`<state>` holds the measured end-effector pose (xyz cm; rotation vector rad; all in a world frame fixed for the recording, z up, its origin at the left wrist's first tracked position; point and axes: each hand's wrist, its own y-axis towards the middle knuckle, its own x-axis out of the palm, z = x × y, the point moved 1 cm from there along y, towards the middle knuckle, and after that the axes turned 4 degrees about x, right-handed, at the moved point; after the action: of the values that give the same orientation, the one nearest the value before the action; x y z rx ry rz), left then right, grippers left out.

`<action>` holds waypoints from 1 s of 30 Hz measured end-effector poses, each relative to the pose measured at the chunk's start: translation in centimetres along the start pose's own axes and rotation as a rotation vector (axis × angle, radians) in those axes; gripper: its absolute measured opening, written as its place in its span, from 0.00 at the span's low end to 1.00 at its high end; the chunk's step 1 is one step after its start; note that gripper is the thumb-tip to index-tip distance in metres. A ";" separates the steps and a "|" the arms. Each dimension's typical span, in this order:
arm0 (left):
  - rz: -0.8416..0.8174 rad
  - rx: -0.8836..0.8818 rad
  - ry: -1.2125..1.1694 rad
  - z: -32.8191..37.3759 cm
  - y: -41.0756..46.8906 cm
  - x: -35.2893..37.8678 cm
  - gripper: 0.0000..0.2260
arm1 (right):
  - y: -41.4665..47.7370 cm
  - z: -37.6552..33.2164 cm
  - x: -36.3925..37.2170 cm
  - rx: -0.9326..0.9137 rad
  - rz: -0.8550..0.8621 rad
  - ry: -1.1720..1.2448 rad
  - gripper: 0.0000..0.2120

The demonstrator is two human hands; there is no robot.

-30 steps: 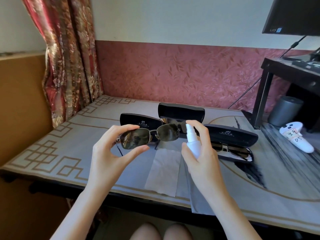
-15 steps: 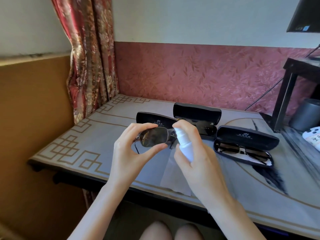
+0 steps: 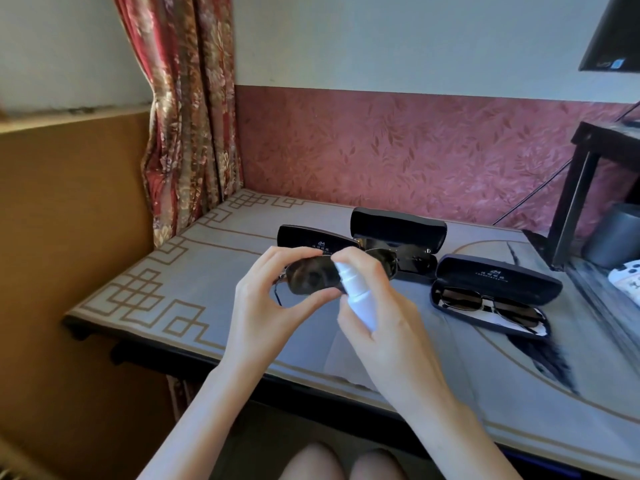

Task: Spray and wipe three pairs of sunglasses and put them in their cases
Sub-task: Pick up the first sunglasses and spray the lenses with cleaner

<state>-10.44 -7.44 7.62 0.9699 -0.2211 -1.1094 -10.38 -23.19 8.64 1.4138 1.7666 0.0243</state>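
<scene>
Sunglasses (image 3: 313, 278) hang above the table (image 3: 173, 271) in the head view, one lens rim pinched between thumb and fingers of the left hand (image 3: 266, 306). The right hand (image 3: 384, 327) wraps the white spray bottle (image 3: 358, 296), forefinger curled over its top. Over the last second the bottle has closed in from beside the frame to just before the lens, so spraying this pair seems underway, though no mist shows. The wiping cloth (image 3: 341, 355) lies untouched beneath.

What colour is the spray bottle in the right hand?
White; the spray bottle shows best in the head view, gripped by the right hand.
</scene>
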 end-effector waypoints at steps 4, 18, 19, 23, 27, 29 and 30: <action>0.016 -0.041 -0.015 -0.4 -0.1 -0.1 0.18 | -0.6 2.0 -2.0 0.054 0.138 0.045 0.27; 0.051 -0.090 -0.017 -0.7 0.2 0.0 0.17 | -5.2 13.1 -8.4 0.512 0.232 -0.060 0.33; 0.050 -0.089 -0.018 -0.6 0.2 0.0 0.18 | -5.1 13.2 -8.3 0.507 0.222 -0.048 0.35; 0.048 -0.094 -0.022 -0.6 0.2 -0.2 0.18 | -5.4 12.8 -8.2 0.408 0.322 -0.084 0.37; 0.051 -0.098 -0.028 -0.8 0.1 -0.5 0.18 | -3.9 9.9 -7.5 0.016 0.369 -0.326 0.15; 0.055 -0.108 -0.036 -0.8 0.0 -0.7 0.18 | -2.8 9.0 -6.4 -0.076 0.330 -0.531 0.11; 0.058 -0.109 -0.039 -0.8 0.0 -0.7 0.18 | -2.3 8.7 -6.1 -0.082 0.342 -0.619 0.11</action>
<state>-10.33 -6.39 7.36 0.8407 -0.2167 -1.0770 -6.85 -33.00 5.53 1.4504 1.0023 -0.1432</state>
